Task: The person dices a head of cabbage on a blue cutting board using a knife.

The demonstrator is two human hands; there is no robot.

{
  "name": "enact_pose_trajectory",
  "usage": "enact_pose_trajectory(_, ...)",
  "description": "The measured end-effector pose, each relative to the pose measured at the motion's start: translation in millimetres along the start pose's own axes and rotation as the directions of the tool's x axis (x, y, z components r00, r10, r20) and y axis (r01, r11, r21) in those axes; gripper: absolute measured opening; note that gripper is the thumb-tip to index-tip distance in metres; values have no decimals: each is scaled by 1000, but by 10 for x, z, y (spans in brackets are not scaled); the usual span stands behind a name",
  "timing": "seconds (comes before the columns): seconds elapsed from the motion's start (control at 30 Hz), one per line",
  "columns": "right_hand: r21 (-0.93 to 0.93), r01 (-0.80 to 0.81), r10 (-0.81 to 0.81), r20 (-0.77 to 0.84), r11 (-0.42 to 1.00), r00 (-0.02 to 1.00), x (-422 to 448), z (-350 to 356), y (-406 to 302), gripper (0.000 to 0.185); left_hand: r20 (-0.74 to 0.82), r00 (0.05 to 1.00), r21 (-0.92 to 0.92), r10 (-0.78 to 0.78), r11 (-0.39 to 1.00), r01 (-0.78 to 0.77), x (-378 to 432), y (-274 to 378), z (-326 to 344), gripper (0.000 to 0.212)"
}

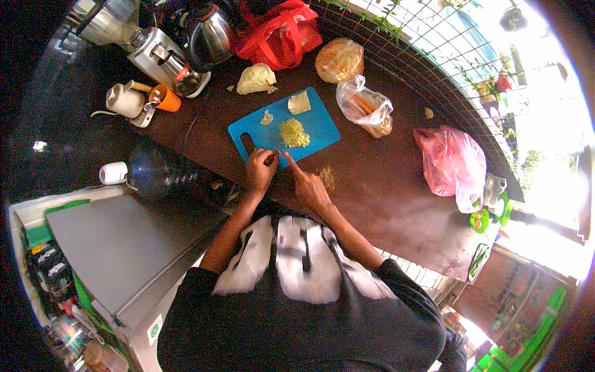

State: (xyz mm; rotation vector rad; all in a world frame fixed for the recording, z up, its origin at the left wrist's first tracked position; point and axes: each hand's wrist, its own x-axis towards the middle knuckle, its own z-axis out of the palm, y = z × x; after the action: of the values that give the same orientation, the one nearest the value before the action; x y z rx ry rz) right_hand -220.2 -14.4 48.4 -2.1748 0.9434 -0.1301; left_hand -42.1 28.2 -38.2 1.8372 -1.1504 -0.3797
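A blue cutting board [320,128] lies tilted on the brown table, with a heap of shredded cabbage [294,133] at its middle. A square cabbage leaf piece [299,102] and a smaller scrap [267,117] rest on the board as well. At the board's near edge, my left hand [261,168] is curled with thumb and fingertips close together; whether something thin is between them is too small to tell. My right hand [310,187] points its index finger at the left fingertips, its other fingers folded in. A dark, thin shape near both fingertips is unclear.
Beyond the board sit a cut cabbage [256,79], a red bag [279,39] and a wrapped round item [340,60]. Carrots in a clear plastic bag [365,107] lie to the right, then a pink plastic bag [451,162]. A coffee grinder [155,56] and an orange cup [165,98] stand at left.
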Motion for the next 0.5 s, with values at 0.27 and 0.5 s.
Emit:
enact_pose_trajectory(0.27, 11, 17, -17, -13, 1000, 1000, -15, 40, 24, 93, -42, 990, 129, 133, 984, -127, 30, 29, 25, 16)
enact_pose_trajectory(0.5, -135, 4, -10, -45, 991, 999, 84, 140, 26, 89, -41, 996, 94, 77, 993, -73, 19, 107, -2, 18)
